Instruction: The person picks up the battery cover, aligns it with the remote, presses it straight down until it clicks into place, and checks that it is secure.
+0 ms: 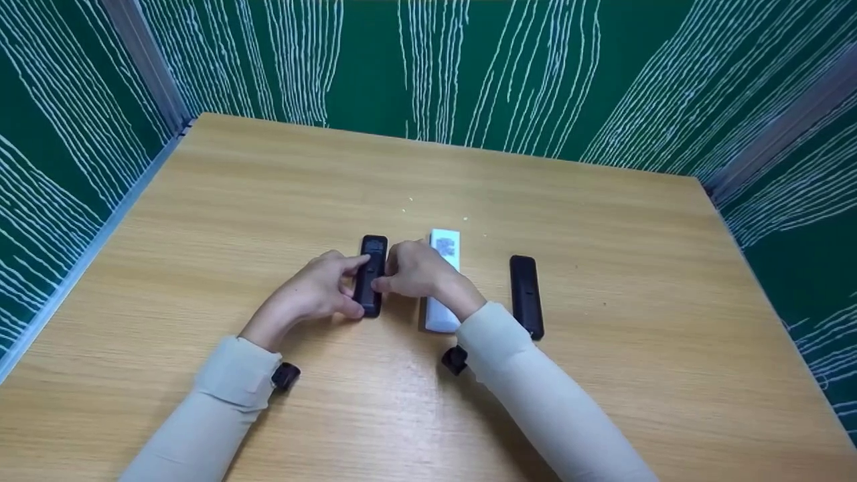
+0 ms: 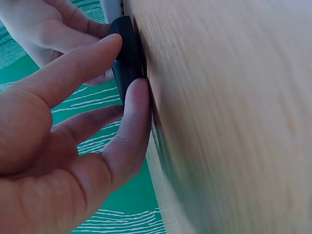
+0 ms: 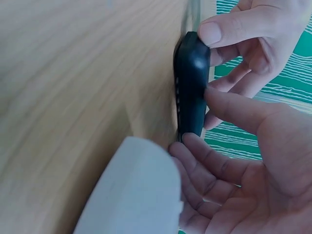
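Note:
A black remote control (image 1: 370, 296) lies back side up on the table, a small label near its far end. My left hand (image 1: 321, 288) holds it from the left, with finger and thumb at its edge and on its top in the left wrist view. From the right, my right hand (image 1: 420, 269) puts its thumb on the upper face of the black remote control (image 3: 192, 73), its fingertips against the side. Just under the right wrist lies a white remote control (image 1: 443, 314), partly hidden by that hand and forearm.
To the right lies a second black remote control (image 1: 526, 291), close to the right sleeve. Small pale crumbs (image 1: 465, 218) dot the wooden table (image 1: 268, 174) beyond the remotes. Green walls with white lines (image 1: 368, 60) stand along the table's far and side edges.

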Available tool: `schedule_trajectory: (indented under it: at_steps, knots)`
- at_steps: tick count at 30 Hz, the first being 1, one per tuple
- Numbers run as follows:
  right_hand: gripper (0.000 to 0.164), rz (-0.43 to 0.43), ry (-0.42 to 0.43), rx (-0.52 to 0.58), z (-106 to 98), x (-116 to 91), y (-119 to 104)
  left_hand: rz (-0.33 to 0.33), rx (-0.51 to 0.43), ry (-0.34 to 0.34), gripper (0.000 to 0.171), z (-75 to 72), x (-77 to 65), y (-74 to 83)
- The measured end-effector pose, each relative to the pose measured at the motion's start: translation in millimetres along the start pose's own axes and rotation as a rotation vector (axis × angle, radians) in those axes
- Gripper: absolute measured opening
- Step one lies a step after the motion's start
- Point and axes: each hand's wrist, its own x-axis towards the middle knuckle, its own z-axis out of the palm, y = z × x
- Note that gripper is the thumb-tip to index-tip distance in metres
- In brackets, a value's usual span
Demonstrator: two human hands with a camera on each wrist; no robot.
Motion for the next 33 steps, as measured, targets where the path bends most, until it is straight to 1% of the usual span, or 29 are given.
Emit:
schedule_trajectory:
  at_steps: [5, 12, 18, 25, 28, 31, 33]
  knots:
    - [0.036, 0.016, 0.018, 0.013, -1, 2, 0, 0.007, 0.024, 0.002, 0.101, -0.6, -0.2, 1.0]
    - [0.031, 0.012, 0.081, -0.013, 0, 5, 1, 0.022, -0.059, -0.019, 0.099, -0.6, 0.3, -0.7]
    - [0.032, -0.011, 0.087, 0.015, -1, 3, 5, 0.019, -0.051, -0.023, 0.100, -0.9, -0.3, -2.2]
    - [0.032, -0.084, 0.129, 0.040, -18, -14, 16, 0.029, -0.016, -0.024, 0.100, -3.0, -0.8, -2.9]
    - [0.030, -0.088, 0.140, 0.067, -29, -24, 26, 0.028, 0.008, -0.014, 0.099, -5.5, -2.4, -4.2]
    - [0.028, -0.069, 0.160, 0.094, -40, -36, 39, 0.028, 0.025, 0.019, 0.093, -10.1, -5.5, -5.3]
    - [0.026, -0.074, 0.182, 0.100, -48, -44, 49, 0.044, 0.034, 0.056, 0.087, -13.9, -8.5, -6.2]
